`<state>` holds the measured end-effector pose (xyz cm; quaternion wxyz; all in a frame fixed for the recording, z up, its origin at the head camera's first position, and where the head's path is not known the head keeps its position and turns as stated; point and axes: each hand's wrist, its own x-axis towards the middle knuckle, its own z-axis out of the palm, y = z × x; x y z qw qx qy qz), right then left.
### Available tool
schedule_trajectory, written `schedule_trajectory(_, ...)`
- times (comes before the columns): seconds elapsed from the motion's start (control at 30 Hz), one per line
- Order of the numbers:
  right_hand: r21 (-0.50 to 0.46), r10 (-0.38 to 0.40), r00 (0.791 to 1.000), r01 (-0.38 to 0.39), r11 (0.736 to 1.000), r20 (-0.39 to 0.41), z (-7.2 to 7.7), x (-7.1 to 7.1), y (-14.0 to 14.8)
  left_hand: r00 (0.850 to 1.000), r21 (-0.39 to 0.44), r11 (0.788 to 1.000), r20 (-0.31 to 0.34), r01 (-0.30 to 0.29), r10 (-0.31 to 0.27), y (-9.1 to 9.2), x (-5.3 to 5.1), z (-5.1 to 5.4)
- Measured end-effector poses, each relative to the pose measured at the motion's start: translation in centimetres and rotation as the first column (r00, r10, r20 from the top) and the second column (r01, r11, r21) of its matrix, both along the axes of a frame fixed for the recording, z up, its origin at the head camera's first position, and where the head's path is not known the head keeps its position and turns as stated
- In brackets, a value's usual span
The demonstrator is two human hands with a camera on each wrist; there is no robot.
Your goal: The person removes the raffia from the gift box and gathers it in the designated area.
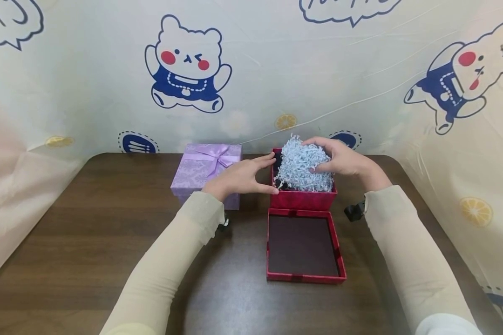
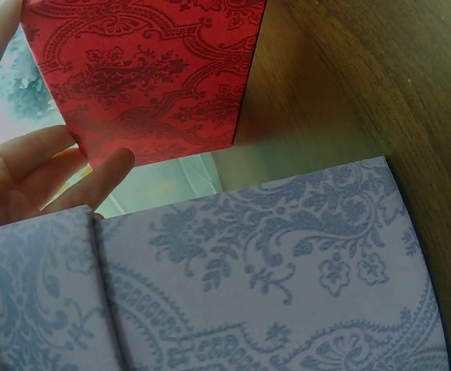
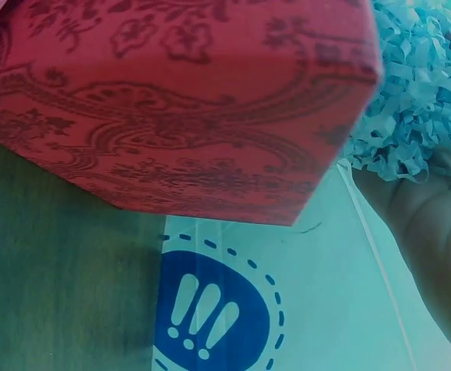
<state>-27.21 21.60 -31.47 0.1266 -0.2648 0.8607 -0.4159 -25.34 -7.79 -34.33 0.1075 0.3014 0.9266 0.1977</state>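
A red patterned box (image 1: 302,201) stands with its top off at the back of the table, and a mound of pale blue shredded paper (image 1: 303,163) rises above its rim. My right hand (image 1: 339,158) grips the shredded paper from the right, thumb and fingers spread round it. My left hand (image 1: 245,177) touches the box's left side with fairly straight fingers, thumb near the front corner. In the left wrist view, fingers (image 2: 102,176) lie by the red wall. Right fingertips are partly hidden in the paper; the right wrist view shows the palm (image 3: 426,232) beside the paper.
The red box's lid (image 1: 303,246), dark inside, lies upturned directly in front of the box. A lilac patterned gift box (image 1: 193,172) with a ribbon bow stands to the left, close behind my left wrist. A printed cloth (image 1: 251,70) hangs behind the table (image 1: 109,242).
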Motion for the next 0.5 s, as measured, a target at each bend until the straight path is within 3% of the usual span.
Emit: schedule_trajectory(0.5, -0.077, -0.036, 0.998, 0.032, 0.996, -0.047, 1.5, 0.5, 0.9, 1.000, 0.025, 1.000, -0.003, -0.004, 0.004, -0.1, 0.0, -0.2)
